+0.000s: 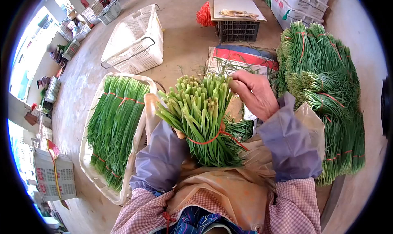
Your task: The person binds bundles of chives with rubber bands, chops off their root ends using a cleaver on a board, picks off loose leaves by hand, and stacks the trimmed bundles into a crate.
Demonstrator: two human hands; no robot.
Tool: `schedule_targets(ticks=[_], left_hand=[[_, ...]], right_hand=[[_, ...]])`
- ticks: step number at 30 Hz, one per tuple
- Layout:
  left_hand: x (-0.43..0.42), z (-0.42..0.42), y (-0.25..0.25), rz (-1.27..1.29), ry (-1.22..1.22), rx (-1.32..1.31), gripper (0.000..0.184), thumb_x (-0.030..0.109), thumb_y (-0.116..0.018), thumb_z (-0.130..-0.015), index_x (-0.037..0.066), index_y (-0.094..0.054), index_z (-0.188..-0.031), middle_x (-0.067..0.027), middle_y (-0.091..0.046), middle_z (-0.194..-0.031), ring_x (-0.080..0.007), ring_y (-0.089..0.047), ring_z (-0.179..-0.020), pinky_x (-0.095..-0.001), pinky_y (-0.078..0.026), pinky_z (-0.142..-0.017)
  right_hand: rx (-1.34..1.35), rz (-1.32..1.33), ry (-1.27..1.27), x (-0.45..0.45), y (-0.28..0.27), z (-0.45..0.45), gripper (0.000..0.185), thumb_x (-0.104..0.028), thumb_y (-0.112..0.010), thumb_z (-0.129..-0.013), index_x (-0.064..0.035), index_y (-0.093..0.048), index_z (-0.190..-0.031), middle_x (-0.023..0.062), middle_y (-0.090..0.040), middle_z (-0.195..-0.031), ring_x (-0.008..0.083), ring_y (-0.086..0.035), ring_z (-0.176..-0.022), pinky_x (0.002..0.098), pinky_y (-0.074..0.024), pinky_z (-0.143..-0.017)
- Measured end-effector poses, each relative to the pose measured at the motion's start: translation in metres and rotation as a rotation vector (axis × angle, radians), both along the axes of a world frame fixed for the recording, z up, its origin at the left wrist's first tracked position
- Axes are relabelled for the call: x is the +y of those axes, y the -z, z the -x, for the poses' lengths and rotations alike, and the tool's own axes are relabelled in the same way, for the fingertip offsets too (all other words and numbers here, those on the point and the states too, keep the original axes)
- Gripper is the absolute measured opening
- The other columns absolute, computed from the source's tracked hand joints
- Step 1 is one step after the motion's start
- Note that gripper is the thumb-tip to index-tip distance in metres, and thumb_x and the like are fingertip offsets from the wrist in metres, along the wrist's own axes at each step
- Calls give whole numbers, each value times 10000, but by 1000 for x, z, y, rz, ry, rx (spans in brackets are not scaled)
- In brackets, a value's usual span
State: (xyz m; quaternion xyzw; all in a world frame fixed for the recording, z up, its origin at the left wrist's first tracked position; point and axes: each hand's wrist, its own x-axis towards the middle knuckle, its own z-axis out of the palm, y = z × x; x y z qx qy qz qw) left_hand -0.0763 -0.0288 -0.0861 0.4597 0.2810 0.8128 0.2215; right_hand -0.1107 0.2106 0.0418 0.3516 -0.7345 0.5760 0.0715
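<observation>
A thick bundle of green chives stands in front of my chest, its pale cut ends facing up and a red tie round its middle. My left hand grips it from the left; most of that hand is hidden behind the stalks and only a bit of finger shows. At the bundle's upper right edge, my right hand is closed in a pinch, thumb against fingers, touching the stalk ends. What lies in that pinch is too small to tell.
To the left, a white crate holds tied chives. A big chive pile lies on the right. Ahead are a white basket, a black crate under a board, and stacked white crates. People work far left.
</observation>
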Motion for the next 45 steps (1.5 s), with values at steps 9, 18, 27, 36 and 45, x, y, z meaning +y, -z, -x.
schedule_targets(ticks=[9,18,27,36,45], left_hand=[[4,9,2,14,21,-5,1244,352,-966,-603,67,-220,-1558,-276,-451,-1424,-441,-495,-1282,-617,-401,-1054],[8,12,4,15,19,-11,1233,352,-963,-608,66,-227,-1555,-280,-459,-1412,-444,-502,-1271,-622,-407,-1045],[12,12,5,4,51,-5,1222,352,-961,-613,65,-234,-1552,-284,-468,-1399,-448,-509,-1260,-628,-413,-1035],[15,22,6,-2,110,15,1211,352,-959,-618,63,-240,-1549,-288,-476,-1386,-451,-516,-1249,-634,-419,-1025],[25,21,7,10,190,12,1200,352,-957,-622,62,-247,-1546,-292,-485,-1373,-454,-524,-1238,-639,-425,-1016]], right_hand=[[-611,948,-548,59,-8,19,281,-254,-486,-1024,-89,-495,-797,-3,-449,-584,85,-389,-466,262,-324,-433],[-108,92,97,25,16,-30,231,-39,-711,-849,-33,-688,-1079,120,-685,-887,205,-654,-707,320,-533,-651],[446,-320,109,-8,-9,-19,132,-106,-669,-911,-44,-580,-987,158,-608,-806,387,-626,-716,388,-503,-597],[-172,306,169,69,46,30,171,-158,-538,-1029,-23,-643,-1031,9,-567,-729,83,-501,-559,253,-457,-554],[-434,172,-166,47,29,-4,281,-150,-572,-970,29,-602,-1185,56,-646,-857,114,-572,-724,288,-502,-682]])
